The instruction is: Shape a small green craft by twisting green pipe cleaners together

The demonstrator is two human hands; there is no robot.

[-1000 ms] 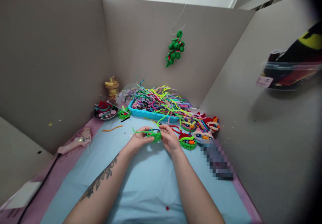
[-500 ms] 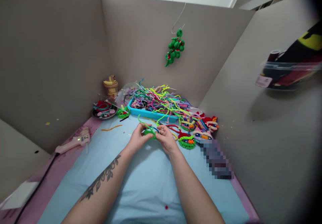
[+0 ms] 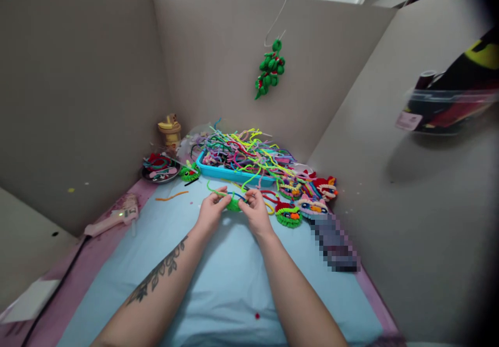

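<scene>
Both hands meet over the blue counter (image 3: 218,284), at 6 o'clock from the turquoise tray (image 3: 230,173). The left hand (image 3: 210,213) and right hand (image 3: 255,213) each have their fingers closed on a green pipe-cleaner piece (image 3: 234,203). Its long axis runs 9 to 3 o'clock, with a loose tail curving toward 10 o'clock.
</scene>
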